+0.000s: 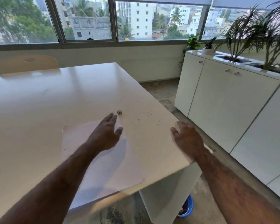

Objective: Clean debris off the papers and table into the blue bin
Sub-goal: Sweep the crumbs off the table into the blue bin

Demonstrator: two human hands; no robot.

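Both forearms reach in from the lower edge of the view, bare to the elbow. Left hand (pixel 106 135) lies palm down over the far corner of the papers (pixel 103 157), its fingers (pixel 111 118) held close together and the thumb set apart; it grips nothing. Whether the palm rests on the sheet or hovers just above it cannot be told, as the hand is blurred. Right hand (pixel 188 138) sits at the right edge of the worktop (pixel 39 110), palm down, fingers loosely curled over the rim and empty.

White papers lie flat near the front right corner of the worktop, one sheet overlapping another, the nearest corner close to the worktop's edge. Just beyond the left fingertips lies a small crumpled scrap (pixel 119 112), off the paper and on bare worktop. To its right, dark specks of debris (pixel 148 117) are scattered between the two hands, nearer the right edge.

Below the worktop's front corner, on the floor, part of the blue bin (pixel 188 207) shows beside the white table leg (pixel 165 194), mostly hidden by it.

Beyond the worktop stands a pale chair back (pixel 27 63). White cabinets (pixel 225 101) run along the right, carrying potted plants (pixel 252 34), and wide windows (pixel 87 20) span the far wall.
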